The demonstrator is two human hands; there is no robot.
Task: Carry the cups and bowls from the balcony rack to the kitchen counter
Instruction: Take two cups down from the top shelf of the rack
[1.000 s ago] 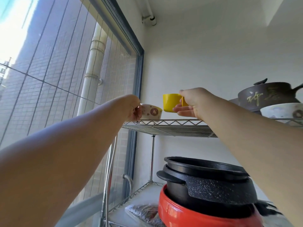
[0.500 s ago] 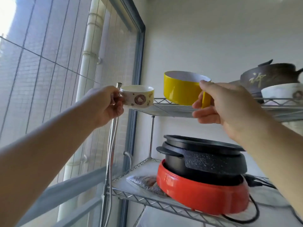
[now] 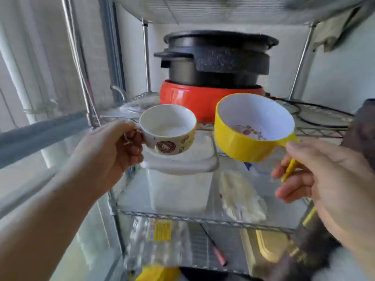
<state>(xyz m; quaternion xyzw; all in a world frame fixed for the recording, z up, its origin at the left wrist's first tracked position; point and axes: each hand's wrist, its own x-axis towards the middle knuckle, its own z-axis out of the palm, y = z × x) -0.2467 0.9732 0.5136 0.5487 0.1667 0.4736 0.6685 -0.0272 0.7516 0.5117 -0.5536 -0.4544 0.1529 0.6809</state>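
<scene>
Left hand: closed on the handle of the small cup, fingers hooked through the loop; cup upright, empty, held in the air in front of the rack.
Right hand: pinching the thin handle of the yellow bowl, thumb on top; bowl tipped toward the camera, white inside showing, held clear of the shelves.
Place of the pair: side by side, cup left, bowl right, a narrow gap between them, both near and off the rack.
Risk, knock: two vessels close together; a swing on turning away likely to clink them or chip the cup.
Risk, slip: bowl hanging from a slim handle by a pinch only; likely to rotate or drop if jolted.
Risk, snag: rack post just behind the left knuckles, wire shelf edge below; easy to catch on pulling back.
Risk, view: heavy blur at the edges, so footing and the way out not readable.
Surface: wire rack with chrome posts; middle shelf carrying a black pot stacked on a red cooker, cable trailing right.
Lower shelves: a clear lidded box, plastic bags, a yellow packet; details blurred.
Room: narrow balcony, window frame and pipe on the left, pale wall far behind the rack, bright daylight.
Counter: not in view.
</scene>
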